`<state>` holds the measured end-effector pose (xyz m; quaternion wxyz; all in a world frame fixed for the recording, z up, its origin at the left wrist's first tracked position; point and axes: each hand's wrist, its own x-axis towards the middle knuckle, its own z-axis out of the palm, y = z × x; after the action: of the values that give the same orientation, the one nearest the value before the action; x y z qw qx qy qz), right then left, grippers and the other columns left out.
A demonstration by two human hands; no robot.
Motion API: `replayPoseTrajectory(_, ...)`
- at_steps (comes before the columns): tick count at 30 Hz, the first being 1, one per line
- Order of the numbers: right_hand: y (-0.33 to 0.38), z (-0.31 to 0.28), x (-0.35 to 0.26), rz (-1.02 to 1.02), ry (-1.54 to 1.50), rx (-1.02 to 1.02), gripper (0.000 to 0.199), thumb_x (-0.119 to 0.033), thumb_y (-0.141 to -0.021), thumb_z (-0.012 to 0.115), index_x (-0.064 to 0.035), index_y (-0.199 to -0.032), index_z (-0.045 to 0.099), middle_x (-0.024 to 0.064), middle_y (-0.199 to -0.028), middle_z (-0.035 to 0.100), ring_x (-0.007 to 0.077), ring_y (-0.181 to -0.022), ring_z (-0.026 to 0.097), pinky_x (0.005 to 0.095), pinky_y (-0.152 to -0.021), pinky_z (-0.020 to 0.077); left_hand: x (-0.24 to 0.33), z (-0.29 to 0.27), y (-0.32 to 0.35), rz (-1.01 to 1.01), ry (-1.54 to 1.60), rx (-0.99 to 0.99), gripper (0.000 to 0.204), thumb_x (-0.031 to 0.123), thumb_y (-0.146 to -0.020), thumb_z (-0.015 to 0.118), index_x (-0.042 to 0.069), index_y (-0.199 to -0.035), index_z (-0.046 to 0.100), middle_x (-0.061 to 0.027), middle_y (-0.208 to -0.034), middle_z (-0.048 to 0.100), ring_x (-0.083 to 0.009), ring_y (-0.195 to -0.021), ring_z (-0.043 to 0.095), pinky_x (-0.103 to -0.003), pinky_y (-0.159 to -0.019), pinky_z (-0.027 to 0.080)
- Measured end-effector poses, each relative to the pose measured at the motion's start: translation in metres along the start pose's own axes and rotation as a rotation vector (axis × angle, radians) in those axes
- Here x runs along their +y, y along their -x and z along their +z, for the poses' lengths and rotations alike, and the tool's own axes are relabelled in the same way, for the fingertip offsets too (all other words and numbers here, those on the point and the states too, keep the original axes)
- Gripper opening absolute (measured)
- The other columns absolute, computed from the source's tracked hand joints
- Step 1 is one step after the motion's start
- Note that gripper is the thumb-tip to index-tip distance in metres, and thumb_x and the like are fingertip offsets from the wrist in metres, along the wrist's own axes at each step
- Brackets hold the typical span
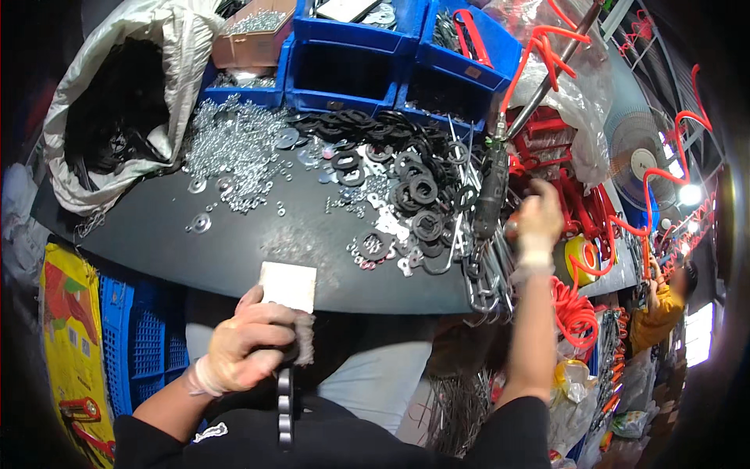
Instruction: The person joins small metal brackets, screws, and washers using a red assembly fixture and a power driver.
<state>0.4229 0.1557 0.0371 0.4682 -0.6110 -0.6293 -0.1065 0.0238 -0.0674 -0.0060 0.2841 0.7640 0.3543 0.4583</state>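
Left hand (254, 344): fingers curled tight on the lower part of a pale block (289, 287), with my thumb side toward the desk (156, 227).
Pale block: rising just above my left fingers, a flat squarish face showing in front of the desk's near edge.
Grey fuzzy strip (305, 340): right beside those fingers, below the block (whether the two are joined, I cannot tell).
Black wavy-edged bar (285, 410): upright below my left hand, in front of my dark shirt.
Right hand (539, 220): raised over the desk's right side, well apart from the block; it is blurred, so I cannot tell whether it holds anything.
Black driver (492, 191): hanging just left of my right hand.
Red parts (578, 207): piled just right of my right hand.
Black rings (423, 188): heaped left of the driver.
Small metal pieces (230, 144): spread on the desk between the rings and a white sack (183, 55).
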Motion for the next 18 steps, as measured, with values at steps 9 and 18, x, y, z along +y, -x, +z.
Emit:
replayPoseTrajectory(9,-0.063,-0.023,0.179,0.384,1.120,-0.602,0.054,-0.029,-0.078,0.068,-0.0079,-0.122,0.045,0.0169,-0.110,0.066,0.0353,-0.108,0.061,0.0460,-0.094,0.0440,0.003,0.016,0.015,-0.102,-0.136,0.071,0.026,0.013,-0.056,0.074,0.007,-0.078,0.061,-0.0057,-0.092,0.056,-0.0268,-0.085,0.055,-0.038,-0.080,0.045)
replayPoseTrajectory(18,-0.067,-0.053,0.145,0.758,-0.654,-0.215,0.020,-0.025,-0.078,0.072,-0.0129,-0.093,0.067,-0.0035,-0.076,0.055,0.0111,-0.064,0.048,0.0215,-0.060,0.0428,-0.002,0.022,0.008,-0.345,0.239,0.181,0.057,0.011,-0.062,0.081,0.002,-0.105,0.044,-0.0106,-0.098,0.066,-0.0142,-0.089,0.060,-0.026,-0.080,0.047)
